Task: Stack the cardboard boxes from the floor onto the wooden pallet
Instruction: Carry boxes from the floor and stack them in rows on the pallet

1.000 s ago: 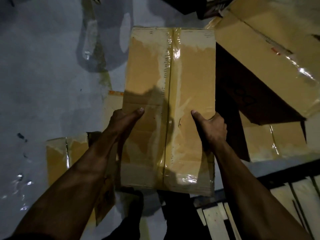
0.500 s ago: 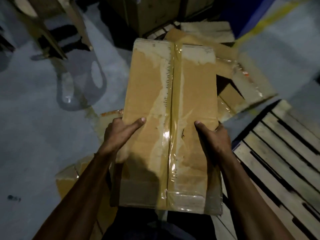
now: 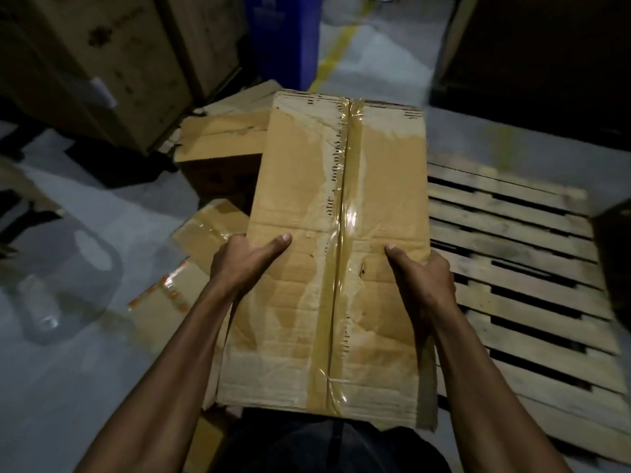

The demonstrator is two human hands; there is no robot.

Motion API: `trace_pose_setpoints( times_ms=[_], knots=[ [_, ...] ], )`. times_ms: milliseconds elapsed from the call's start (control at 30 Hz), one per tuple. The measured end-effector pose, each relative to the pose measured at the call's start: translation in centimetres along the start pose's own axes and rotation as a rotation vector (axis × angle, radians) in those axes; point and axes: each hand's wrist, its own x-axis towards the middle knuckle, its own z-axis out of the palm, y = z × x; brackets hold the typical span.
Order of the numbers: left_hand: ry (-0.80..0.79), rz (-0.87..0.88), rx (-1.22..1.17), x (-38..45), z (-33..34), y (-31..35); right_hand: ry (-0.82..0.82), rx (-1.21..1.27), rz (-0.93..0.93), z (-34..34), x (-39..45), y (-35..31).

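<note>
While both hands grip box [image 3: 338,233] — grey floor [image 3: 85,370], pallet [image 3: 529,268] rt.

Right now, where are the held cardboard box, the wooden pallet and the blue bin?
held cardboard box [image 3: 300,186]: head view, on its bare top face left of the tape seam.
wooden pallet [image 3: 522,264]: head view, on a slat right of the box.
blue bin [image 3: 283,39]: head view, on its front wall, top centre.
</note>
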Motion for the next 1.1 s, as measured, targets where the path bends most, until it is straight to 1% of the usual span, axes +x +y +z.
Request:
trace_pose_setpoints(
  times_ms=[33, 67, 200, 267, 367, 533, 600, 700, 833, 900, 967, 1100],
  knots=[
    [0.003, 0.003, 0.005, -0.3, 0.0, 0.3, 0.007, -0.004, 0.004, -0.2, 0.0, 0.3],
    [-0.024, 0.03, 0.017, -1.0, 1.5, 1.2, 0.037, 0.006, 0.013, -2.1, 0.0, 1.2],
    [-0.123, 0.158, 0.013, -5.1, 9.5, 6.9, 0.142, 0.053, 0.04, -12.1, 1.0, 5.7],
    [-0.153, 0.186, -0.001, -6.9, 13.8, 10.5, 0.185, 0.076, 0.057, -17.6, 2.1, 7.6],
    [-0.168, 0.213, 0.051, -8.9, 19.1, 15.8, 0.229, 0.101, 0.089, -24.8, 3.5, 9.1],
    [-0.232, 0.329, -0.003, -11.2, 25.9, 24.3, 0.324, 0.154, 0.059, -34.4, 6.2, 10.2],
    [-0.251, 0.392, 0.002, -11.9, 28.0, 27.5, 0.364, 0.179, 0.053, -37.4, 7.5, 10.1],
    [-0.272, 0.438, 0.005, -12.0, 30.8, 32.1, 0.402, 0.2, 0.046, -40.8, 9.6, 9.6],
    [-0.302, 0.504, -0.005, -9.8, 35.1, 37.1, 0.46, 0.216, 0.031, -44.6, 13.5, 9.2],
    [-0.307, 0.531, 0.051, -8.4, 37.4, 39.7, 0.471, 0.238, 0.035, -46.3, 16.3, 9.3],
    [-0.325, 0.522, 0.081, -6.5, 39.5, 42.1, 0.486, 0.241, 0.048, -47.6, 18.8, 9.0],
    [-0.388, 0.468, 0.056, -3.0, 42.1, 47.6, 0.53, 0.229, 0.097, -51.1, 23.4, 6.3]
  ],
)
